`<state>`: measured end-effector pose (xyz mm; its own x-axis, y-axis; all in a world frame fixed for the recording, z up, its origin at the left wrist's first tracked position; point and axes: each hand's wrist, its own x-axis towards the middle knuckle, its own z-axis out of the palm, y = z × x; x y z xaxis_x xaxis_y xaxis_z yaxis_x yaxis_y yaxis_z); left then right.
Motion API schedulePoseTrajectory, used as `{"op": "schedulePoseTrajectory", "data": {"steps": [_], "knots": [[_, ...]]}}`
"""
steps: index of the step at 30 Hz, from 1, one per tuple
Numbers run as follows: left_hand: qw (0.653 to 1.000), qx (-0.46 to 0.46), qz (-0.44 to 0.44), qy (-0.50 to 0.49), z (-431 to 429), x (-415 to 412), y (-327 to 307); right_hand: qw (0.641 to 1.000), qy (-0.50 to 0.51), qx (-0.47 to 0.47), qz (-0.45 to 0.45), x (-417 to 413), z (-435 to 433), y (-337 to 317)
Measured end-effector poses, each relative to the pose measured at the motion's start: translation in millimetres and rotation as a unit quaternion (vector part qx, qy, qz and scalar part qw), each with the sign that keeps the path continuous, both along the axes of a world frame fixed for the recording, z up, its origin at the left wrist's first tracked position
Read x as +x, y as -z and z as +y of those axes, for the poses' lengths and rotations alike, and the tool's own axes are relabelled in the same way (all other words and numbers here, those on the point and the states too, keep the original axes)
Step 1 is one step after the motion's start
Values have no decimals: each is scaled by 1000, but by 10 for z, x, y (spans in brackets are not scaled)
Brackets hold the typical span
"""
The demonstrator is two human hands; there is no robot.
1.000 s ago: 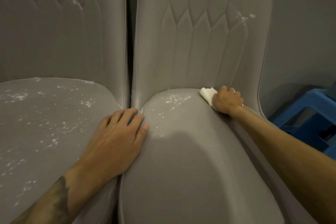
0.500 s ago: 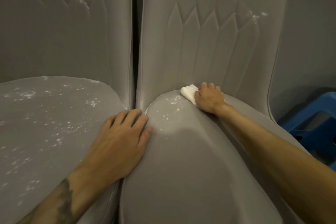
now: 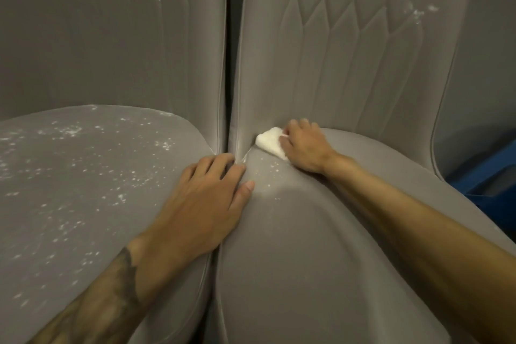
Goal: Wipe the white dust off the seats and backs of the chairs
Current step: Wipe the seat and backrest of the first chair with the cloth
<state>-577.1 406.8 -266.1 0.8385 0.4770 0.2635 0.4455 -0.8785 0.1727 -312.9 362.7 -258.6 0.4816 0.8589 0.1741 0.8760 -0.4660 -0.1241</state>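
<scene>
A person's right hand [image 3: 303, 148], fingers clamped on a folded white cloth [image 3: 270, 143], presses it into the back crease of the right chair [image 3: 349, 70] at twelve o'clock, above white dust [image 3: 269, 170]; the left hand [image 3: 206, 198], fingers straight and lying flat, seems to steady the seat [image 3: 307, 260].

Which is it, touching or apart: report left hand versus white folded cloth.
Apart: head view shows dusty grey seat between left hand and white folded cloth.
</scene>
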Motion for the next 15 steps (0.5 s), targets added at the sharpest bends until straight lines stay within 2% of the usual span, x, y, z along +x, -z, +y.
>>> {"op": "schedulePoseTrajectory", "data": {"steps": [2, 4, 7, 10, 13, 15], "knots": [[1000, 6, 12, 4, 51, -59, -21, 995, -91, 30, 9, -188, -137, 60], [1000, -6, 22, 4, 116, -132, -14, 992, -125, 27, 22, -183, -233, 40], [1000, -14, 18, -2, 144, -172, 8, 999, -35, -30, 10, -53, -88, -73], [1000, -1, 19, -2, 114, -157, 2, 999, 17, -26, -11, -195, 116, -79], [999, 15, 31, -6, 88, -154, -17, 996, -83, 28, 11, -472, -44, 40], [999, 19, 39, -8, 79, -158, -36, 988, -149, 29, 34, -512, -247, 34]]}}
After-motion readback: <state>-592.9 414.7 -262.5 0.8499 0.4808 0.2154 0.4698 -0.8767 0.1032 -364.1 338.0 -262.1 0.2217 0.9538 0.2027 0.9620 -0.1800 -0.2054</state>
